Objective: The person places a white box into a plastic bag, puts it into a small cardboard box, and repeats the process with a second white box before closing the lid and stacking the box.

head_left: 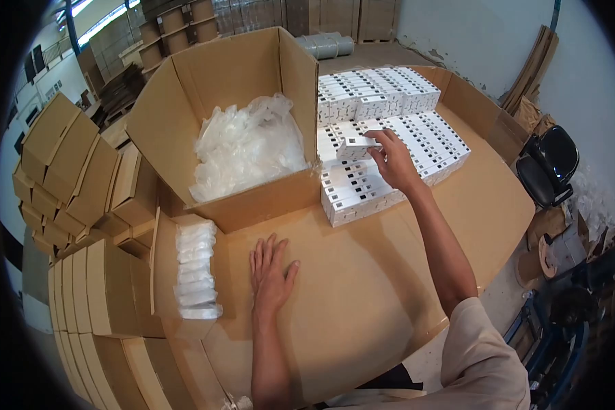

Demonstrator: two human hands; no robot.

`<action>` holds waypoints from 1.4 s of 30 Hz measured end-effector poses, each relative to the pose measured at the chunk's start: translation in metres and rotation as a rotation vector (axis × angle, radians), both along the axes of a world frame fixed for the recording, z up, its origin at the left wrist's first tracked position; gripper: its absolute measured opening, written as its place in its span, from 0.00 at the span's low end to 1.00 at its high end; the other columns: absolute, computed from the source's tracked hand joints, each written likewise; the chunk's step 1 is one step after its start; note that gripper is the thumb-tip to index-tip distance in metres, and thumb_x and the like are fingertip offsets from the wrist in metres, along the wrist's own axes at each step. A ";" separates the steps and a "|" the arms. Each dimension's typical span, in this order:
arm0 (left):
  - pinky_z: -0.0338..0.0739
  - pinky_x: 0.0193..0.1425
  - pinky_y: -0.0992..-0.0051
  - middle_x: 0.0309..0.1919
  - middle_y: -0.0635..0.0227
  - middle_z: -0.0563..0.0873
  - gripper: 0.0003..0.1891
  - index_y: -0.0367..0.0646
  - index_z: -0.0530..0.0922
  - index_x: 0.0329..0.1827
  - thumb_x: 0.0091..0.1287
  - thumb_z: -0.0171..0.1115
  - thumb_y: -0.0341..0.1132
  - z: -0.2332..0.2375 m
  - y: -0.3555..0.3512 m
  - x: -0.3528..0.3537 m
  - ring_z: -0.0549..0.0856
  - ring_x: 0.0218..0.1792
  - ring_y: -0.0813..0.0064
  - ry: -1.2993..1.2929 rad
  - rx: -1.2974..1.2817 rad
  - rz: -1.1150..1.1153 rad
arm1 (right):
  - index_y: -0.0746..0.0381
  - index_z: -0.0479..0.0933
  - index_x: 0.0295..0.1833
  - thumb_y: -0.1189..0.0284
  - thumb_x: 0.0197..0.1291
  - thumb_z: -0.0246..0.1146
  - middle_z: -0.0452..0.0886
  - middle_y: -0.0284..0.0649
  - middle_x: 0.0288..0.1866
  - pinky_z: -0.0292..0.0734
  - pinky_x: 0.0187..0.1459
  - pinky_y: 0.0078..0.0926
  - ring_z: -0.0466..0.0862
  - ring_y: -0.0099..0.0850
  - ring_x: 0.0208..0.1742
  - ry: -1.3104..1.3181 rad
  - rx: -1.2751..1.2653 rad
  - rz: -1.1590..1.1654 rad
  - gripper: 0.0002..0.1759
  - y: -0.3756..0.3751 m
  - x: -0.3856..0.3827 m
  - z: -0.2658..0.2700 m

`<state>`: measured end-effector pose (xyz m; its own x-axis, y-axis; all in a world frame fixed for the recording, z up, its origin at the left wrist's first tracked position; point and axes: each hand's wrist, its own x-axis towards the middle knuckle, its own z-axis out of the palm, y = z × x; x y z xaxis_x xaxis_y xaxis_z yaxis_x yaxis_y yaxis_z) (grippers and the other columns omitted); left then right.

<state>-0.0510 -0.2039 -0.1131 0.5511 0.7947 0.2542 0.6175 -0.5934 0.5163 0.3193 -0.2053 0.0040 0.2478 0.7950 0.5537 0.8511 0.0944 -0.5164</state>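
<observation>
My right hand (394,162) reaches out over the table and grips a small white box (355,145) between thumb and fingers. That box has a dark square on one face and is just above a block of closely packed white boxes (434,140). Palm down, my left hand (273,277) lies on the brown cardboard table surface (348,287) with its fingers outstretched and nothing in it. To its left stands a narrow open carton (158,263) holding a row of white pieces wrapped in clear plastic (195,270).
A large open carton (253,203) with a heap of clear plastic bags (249,147) stands behind my left hand. More white boxes (379,102) are stacked at the back. Brown cartons (106,287) pile up on the left. A black chair (547,167) stands beyond the table's right edge.
</observation>
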 end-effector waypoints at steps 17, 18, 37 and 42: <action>0.84 0.51 0.71 0.42 0.63 0.89 0.16 0.41 0.80 0.67 0.82 0.59 0.38 0.019 0.007 -0.024 0.88 0.48 0.76 -0.618 -0.726 0.062 | 0.64 0.81 0.60 0.83 0.68 0.65 0.79 0.43 0.53 0.81 0.37 0.24 0.84 0.30 0.37 0.366 -0.068 0.168 0.16 -0.074 -0.180 -0.054; 0.84 0.50 0.72 0.42 0.63 0.89 0.16 0.41 0.79 0.67 0.82 0.59 0.38 0.021 0.008 -0.024 0.87 0.48 0.77 -0.650 -0.753 0.044 | 0.64 0.81 0.60 0.84 0.68 0.65 0.78 0.42 0.54 0.80 0.37 0.24 0.84 0.29 0.38 0.366 -0.077 0.180 0.16 -0.072 -0.185 -0.058; 0.83 0.58 0.71 0.54 0.58 0.91 0.22 0.34 0.76 0.69 0.73 0.66 0.24 0.004 0.014 -0.013 0.89 0.51 0.73 -0.766 -0.589 0.126 | 0.67 0.74 0.58 0.84 0.66 0.67 0.87 0.51 0.54 0.87 0.54 0.36 0.90 0.44 0.58 0.611 -0.078 0.203 0.17 -0.048 -0.196 -0.128; 0.83 0.61 0.69 0.56 0.54 0.90 0.20 0.31 0.78 0.66 0.72 0.66 0.22 -0.003 0.015 -0.011 0.90 0.54 0.68 -0.733 -0.551 0.136 | 0.67 0.72 0.58 0.85 0.66 0.67 0.87 0.54 0.54 0.88 0.55 0.38 0.90 0.46 0.58 0.619 -0.109 0.187 0.18 -0.049 -0.195 -0.128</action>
<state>-0.0625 -0.1893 -0.1156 0.2952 0.9529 0.0701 0.0710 -0.0951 0.9929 0.1238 -0.2543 -0.1235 0.3471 0.8991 0.2666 0.3676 0.1311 -0.9207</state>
